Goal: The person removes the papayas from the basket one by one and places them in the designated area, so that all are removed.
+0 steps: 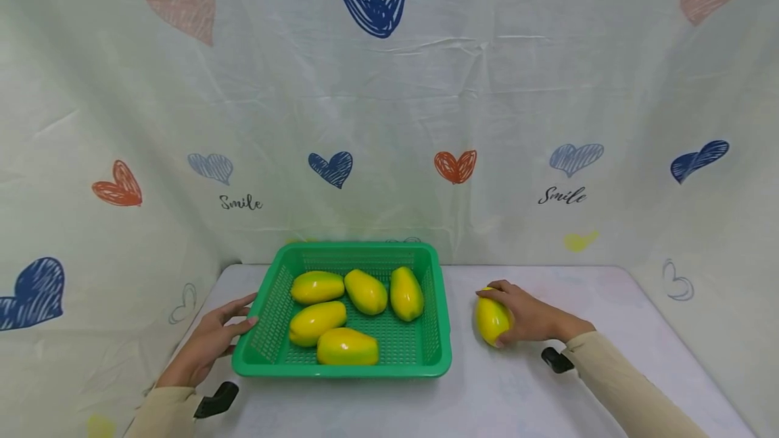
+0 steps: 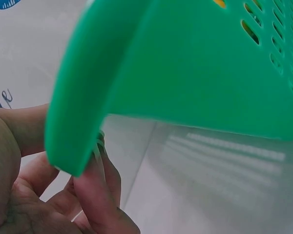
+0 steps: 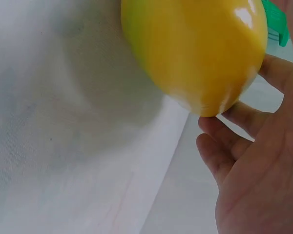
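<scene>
A green plastic basket [image 1: 341, 370] stands on the table with several glossy yellow papayas [image 1: 365, 291] lying in it. At its left side my left hand [image 1: 209, 340] holds the rim, with the thumb at the rim's edge. In the left wrist view the fingers [image 2: 95, 190] curl beneath the basket's rim [image 2: 83, 97]. To the right of the basket, my right hand [image 1: 529, 313] grips another yellow papaya [image 1: 491, 320] between thumb and fingers. Seen from the right wrist, this papaya [image 3: 195, 48] has a greenish flank, and the fingertips touch its rounded end.
A white table [image 1: 505, 397] carries the basket. Behind it and at both sides hangs a pale curtain [image 1: 389, 100] printed with hearts and the word Smile. Black wrist-worn pieces [image 1: 219, 399] show beside both sleeves.
</scene>
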Tool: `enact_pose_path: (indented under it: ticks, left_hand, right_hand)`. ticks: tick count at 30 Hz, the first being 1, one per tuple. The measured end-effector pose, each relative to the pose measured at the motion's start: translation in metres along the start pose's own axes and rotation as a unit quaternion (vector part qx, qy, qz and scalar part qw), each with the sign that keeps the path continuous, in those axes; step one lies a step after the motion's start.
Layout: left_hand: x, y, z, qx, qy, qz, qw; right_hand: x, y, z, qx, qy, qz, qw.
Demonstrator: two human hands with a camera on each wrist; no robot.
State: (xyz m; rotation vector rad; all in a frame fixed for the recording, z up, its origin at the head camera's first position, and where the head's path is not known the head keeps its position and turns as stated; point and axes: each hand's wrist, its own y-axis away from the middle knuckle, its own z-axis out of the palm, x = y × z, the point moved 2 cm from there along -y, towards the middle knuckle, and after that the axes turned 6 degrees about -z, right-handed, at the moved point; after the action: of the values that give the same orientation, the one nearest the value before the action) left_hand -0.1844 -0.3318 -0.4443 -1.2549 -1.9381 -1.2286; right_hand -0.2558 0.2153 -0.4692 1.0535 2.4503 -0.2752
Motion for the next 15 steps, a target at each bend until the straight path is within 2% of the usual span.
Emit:
enact_pose_path:
  ticks: [6,15]
  left_hand:
    - [0.0001,0.0001,0.0002,-0.002,0.001,0.003,1.0000]
    - [-0.0014,-0.0007,0.0007,0.004,0.002,-0.003,1.0000]
  right_hand:
    - [0.0003,0.0007,0.0007,0.003,0.030,0.003,0.9995]
    - [0.0008,0.0026,-0.0027,0.008,0.019,-0.014,0.9997]
